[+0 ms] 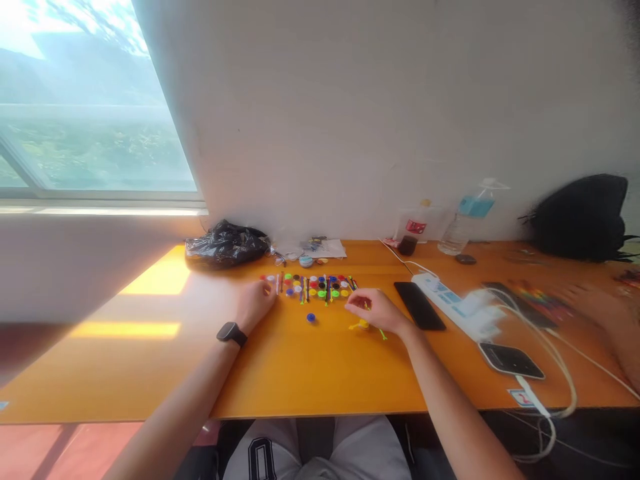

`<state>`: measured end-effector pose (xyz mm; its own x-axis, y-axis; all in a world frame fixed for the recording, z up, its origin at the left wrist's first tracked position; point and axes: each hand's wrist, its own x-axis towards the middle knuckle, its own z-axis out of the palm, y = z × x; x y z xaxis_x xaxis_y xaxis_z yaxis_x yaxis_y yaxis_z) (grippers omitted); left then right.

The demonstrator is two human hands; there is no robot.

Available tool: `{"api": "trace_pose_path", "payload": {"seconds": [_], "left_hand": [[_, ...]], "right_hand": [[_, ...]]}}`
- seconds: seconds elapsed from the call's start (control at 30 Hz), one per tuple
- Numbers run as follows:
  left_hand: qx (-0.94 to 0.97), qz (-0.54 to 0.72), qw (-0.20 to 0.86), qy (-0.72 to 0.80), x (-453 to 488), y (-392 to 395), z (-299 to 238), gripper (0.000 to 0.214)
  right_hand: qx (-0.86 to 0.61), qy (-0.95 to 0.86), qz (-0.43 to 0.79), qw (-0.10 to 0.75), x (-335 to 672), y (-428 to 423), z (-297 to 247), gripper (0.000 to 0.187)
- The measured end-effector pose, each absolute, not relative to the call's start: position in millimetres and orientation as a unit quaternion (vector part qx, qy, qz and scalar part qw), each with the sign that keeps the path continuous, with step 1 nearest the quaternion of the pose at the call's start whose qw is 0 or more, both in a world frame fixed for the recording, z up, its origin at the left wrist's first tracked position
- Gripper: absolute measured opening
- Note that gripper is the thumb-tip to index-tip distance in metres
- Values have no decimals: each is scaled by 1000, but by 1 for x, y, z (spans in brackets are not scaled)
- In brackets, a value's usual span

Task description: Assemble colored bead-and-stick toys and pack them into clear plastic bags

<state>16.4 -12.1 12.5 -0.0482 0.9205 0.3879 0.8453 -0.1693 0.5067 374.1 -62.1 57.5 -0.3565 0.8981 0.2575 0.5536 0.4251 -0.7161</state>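
Right hand (376,311): rests on the table (300,373) near its middle, fingers drawn together towards the thumb as in a pinch. A thin green stick (382,333) runs out from under the palm towards the near edge, its long axis slanting near-right. Whether the fingers actually clasp it is too small to tell. A yellow cap (363,325) lies just beside the heel of this hand, on its near-left side.

Left hand (255,301): knuckles up and loosely curled, with a watch (231,333) on the wrist. Its fingertips meet the left end of the rows of coloured caps (313,285). What lies under the fingers is hidden.

The rows run left to right, parallel to the far edge, and span the gap between the two hands. A lone blue cap (311,318) sits on the near side of the rows, roughly midway between the hands and apart from both.

Surroundings: a black phone (419,305) lies just right of the right hand, with a power strip (450,300) beyond it. A black plastic bag (226,243) sits at the far edge. Another person's hand (600,300), blurred, is at the right end.
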Motion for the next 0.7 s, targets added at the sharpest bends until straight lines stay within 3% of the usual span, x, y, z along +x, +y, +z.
{"api": "trace_pose_path", "payload": {"seconds": [0.17, 0.3, 0.43, 0.7], "left_hand": [[656, 451, 112, 595, 23, -17, 17, 28], [624, 524, 296, 499, 41, -27, 23, 34], [589, 527, 440, 425, 63, -42, 31, 44], [573, 478, 545, 382, 77, -55, 29, 34]], "right_hand": [[-478, -774, 229, 346, 371, -60, 57, 30], [-471, -762, 221, 386, 356, -60, 55, 33], [-437, -770, 271, 378, 330, -65, 56, 25], [-364, -699, 459, 410, 269, -64, 40, 26]]}}
